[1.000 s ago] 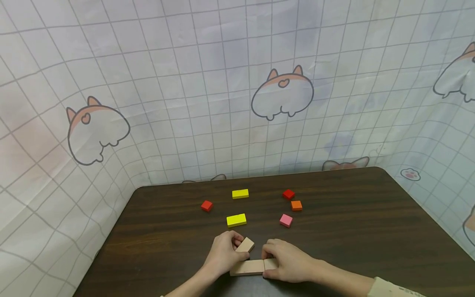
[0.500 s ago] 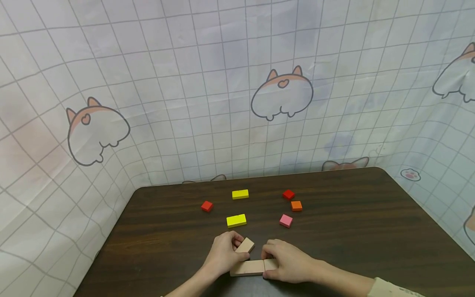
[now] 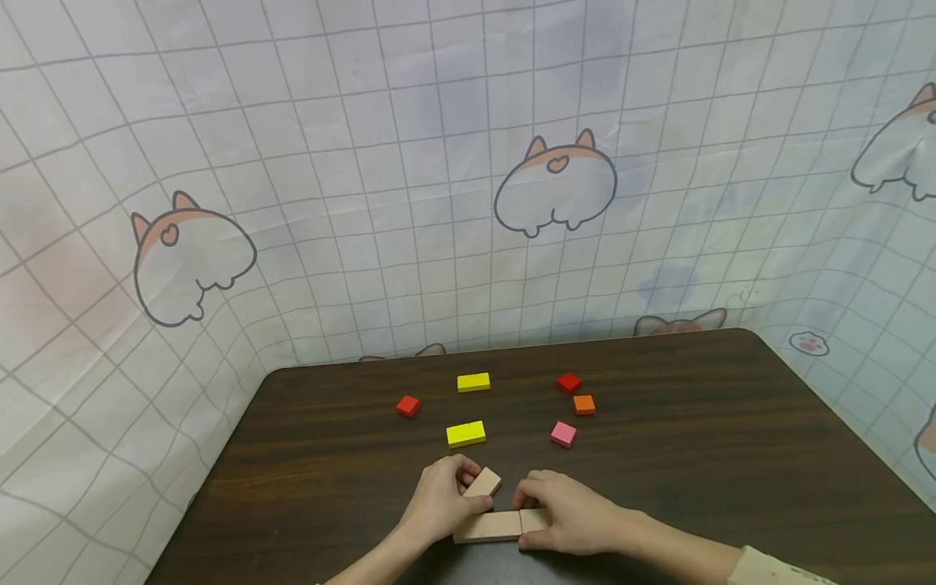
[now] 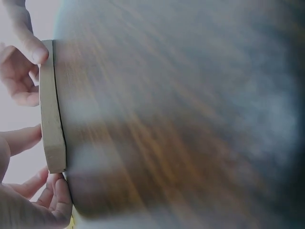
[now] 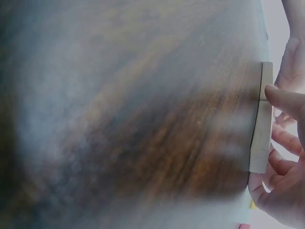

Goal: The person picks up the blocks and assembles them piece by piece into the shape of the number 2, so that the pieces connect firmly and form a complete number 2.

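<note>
In the head view two plain wooden blocks lie end to end on the dark table near its front. My right hand (image 3: 566, 513) grips the right block (image 3: 535, 520), thumb on its near side and fingers at its far side. The left block (image 3: 487, 526) butts against it. Just behind, my left hand (image 3: 442, 497) pinches an angled wooden block (image 3: 484, 483), its thumb close over the row. Both wrist views show the row's pale side (image 4: 51, 109) low along the table, with the fingers of both hands around it; the palms partly hide the blocks.
Beyond the hands lie two yellow blocks, one nearer (image 3: 465, 435) and one farther (image 3: 474, 382). A red block (image 3: 408, 406) sits to the left. On the right are another red block (image 3: 569, 383), an orange block (image 3: 584, 405) and a pink block (image 3: 564, 435). A patterned curtain (image 3: 409, 244) borders the table.
</note>
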`<state>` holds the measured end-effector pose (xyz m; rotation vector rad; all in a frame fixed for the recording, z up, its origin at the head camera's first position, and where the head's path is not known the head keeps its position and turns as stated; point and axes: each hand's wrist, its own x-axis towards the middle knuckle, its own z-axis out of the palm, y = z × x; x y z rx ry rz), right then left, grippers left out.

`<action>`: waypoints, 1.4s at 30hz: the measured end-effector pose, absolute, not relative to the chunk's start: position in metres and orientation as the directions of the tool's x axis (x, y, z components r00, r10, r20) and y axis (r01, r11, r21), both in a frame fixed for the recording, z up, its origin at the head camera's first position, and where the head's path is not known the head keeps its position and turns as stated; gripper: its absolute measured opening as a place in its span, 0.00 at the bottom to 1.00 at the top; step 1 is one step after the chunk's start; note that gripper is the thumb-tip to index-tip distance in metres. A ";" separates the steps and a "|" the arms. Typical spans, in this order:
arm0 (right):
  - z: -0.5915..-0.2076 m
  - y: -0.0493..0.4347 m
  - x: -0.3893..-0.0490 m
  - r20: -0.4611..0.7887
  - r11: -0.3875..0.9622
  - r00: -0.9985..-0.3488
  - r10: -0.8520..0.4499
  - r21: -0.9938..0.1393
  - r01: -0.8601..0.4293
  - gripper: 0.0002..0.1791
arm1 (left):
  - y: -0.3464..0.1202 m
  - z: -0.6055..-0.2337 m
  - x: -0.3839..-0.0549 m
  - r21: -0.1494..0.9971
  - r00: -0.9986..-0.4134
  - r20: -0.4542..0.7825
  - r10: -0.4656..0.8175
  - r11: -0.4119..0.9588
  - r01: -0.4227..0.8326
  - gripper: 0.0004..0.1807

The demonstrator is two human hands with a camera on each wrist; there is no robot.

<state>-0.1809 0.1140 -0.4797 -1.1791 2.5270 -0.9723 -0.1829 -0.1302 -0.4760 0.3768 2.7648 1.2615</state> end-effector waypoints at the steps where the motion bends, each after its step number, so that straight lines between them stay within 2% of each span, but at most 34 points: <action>1: -0.479 0.114 -0.181 0.102 0.465 -0.664 -0.741 -0.635 -0.617 0.17 | -0.131 -0.476 -0.182 0.752 -0.966 0.028 0.256 0.632 0.190 0.19; 13: -0.478 0.121 -0.185 0.063 0.458 -0.663 -0.746 -0.674 -0.580 0.20 | -0.150 -0.472 -0.170 0.765 -0.933 0.053 0.355 0.587 0.267 0.22; 21: -0.474 0.130 -0.189 0.047 0.419 -0.625 -0.779 -0.703 -0.574 0.25 | -0.164 -0.472 -0.162 0.724 -0.869 0.094 0.486 0.566 0.395 0.22; 26: -0.471 0.135 -0.192 0.065 0.396 -0.614 -0.786 -0.710 -0.583 0.27 | -0.171 -0.473 -0.158 0.654 -0.799 0.091 0.595 0.569 0.498 0.25; 32: -0.469 0.139 -0.195 0.070 0.410 -0.635 -0.769 -0.708 -0.575 0.28 | -0.177 -0.472 -0.155 0.563 -0.727 0.048 0.685 0.582 0.586 0.28; 39: -0.464 0.142 -0.200 0.054 0.453 -0.669 -0.741 -0.696 -0.557 0.29 | -0.178 -0.473 -0.151 0.428 -0.693 0.017 0.721 0.621 0.657 0.29; 42: -0.462 0.141 -0.203 0.078 0.453 -0.675 -0.734 -0.684 -0.572 0.29 | -0.178 -0.474 -0.150 0.414 -0.691 -0.002 0.723 0.630 0.657 0.30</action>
